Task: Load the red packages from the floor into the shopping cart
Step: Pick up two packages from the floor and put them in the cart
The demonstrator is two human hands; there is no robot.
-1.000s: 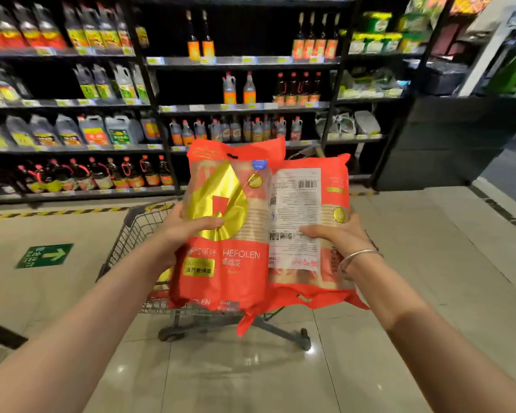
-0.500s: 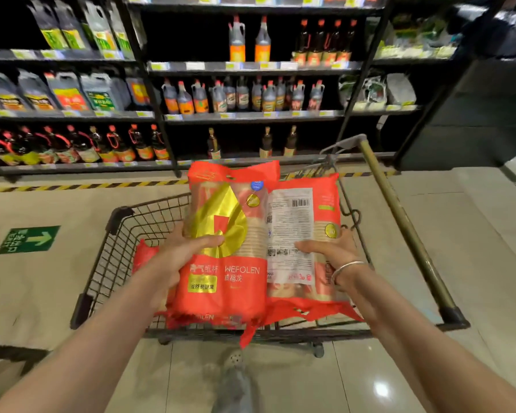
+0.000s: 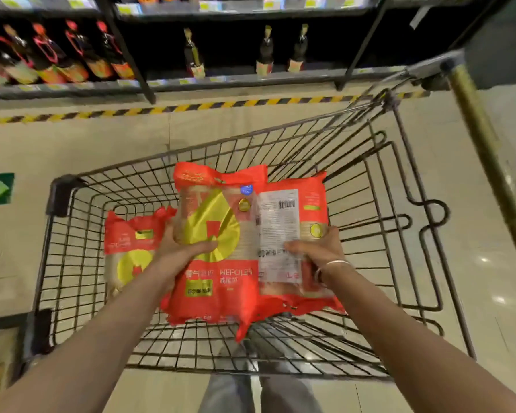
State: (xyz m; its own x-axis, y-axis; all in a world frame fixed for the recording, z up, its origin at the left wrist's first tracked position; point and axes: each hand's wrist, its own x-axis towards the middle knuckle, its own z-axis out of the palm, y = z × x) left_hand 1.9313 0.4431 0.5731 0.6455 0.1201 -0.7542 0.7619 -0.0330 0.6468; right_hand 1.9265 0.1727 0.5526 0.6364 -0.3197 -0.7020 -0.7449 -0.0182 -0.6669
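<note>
The pair of red packages (image 3: 245, 242), held chest-high in front of the shelves a second ago, is now brought down inside the shopping cart (image 3: 399, 228), above a third package (image 3: 131, 245) already lying there; release looks imminent. Left hand (image 3: 179, 251) and right hand (image 3: 319, 248) are clenched on the outer edges. The long axes run away from the person, handle flaps pointing at the shelves.

You hold two red packages side by side in the middle of the frame, over the wire shopping cart (image 3: 379, 186): the yellow-front package (image 3: 218, 242) and the label-side package (image 3: 292, 234). A third red package (image 3: 131, 248) lies inside, lower left.
</note>
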